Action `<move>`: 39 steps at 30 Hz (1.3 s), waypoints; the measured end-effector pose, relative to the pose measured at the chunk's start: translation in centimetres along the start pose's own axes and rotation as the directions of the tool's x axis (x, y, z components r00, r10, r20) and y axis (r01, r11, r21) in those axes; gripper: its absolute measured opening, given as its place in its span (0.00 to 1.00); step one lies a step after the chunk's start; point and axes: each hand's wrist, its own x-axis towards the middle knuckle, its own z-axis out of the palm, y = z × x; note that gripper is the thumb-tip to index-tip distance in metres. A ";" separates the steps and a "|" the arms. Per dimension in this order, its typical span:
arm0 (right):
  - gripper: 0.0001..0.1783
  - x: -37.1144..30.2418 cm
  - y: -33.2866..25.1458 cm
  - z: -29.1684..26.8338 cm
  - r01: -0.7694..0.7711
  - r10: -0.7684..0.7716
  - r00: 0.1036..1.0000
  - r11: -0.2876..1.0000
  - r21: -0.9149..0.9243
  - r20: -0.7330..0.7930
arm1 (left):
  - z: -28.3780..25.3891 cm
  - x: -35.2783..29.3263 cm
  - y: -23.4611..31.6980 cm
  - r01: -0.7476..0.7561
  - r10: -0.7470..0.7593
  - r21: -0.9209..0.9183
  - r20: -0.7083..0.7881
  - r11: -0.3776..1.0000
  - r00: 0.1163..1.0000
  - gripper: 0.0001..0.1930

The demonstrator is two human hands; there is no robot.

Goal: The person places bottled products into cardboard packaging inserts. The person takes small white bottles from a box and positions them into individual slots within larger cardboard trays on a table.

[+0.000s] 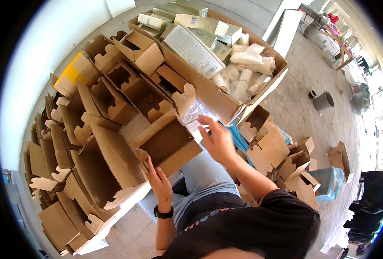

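Cardboard box (166,146) touching left hand (158,183), left of right hand (219,140).

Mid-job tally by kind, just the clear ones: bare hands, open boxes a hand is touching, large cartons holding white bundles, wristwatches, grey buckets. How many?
Hands: 2 (left hand, right hand)
Open box at the left hand: 1
Large carton: 1
Black wristwatch: 1
Grey bucket: 1
Total: 6
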 end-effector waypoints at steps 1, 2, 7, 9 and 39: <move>0.12 0.7 -2.2 -2.3 0.064 -0.064 0.998 0.998 -0.016 -0.014 | -0.1 0.0 0.1 0.008 -0.008 0.002 -0.001 1.000 1.000 0.25; 0.10 1.8 -2.4 -3.9 0.225 -0.233 0.963 0.972 -0.073 -0.133 | -0.2 -0.2 0.3 0.020 -0.020 0.005 -0.001 1.000 1.000 0.25; 0.10 12.1 0.9 -8.0 0.111 -0.162 0.974 0.952 -0.284 -0.162 | 0.1 0.0 -0.4 -0.005 0.005 0.051 0.001 0.999 1.000 0.25; 0.15 14.6 4.2 -8.2 0.067 -0.098 0.993 0.923 -0.379 -0.065 | 0.3 0.2 -0.8 -0.023 0.023 0.060 0.000 0.998 1.000 0.25; 0.32 24.6 4.7 -7.1 0.037 -0.041 0.999 0.888 -0.459 0.001 | 0.1 0.1 -1.7 -0.053 0.051 0.080 0.026 0.995 0.998 0.23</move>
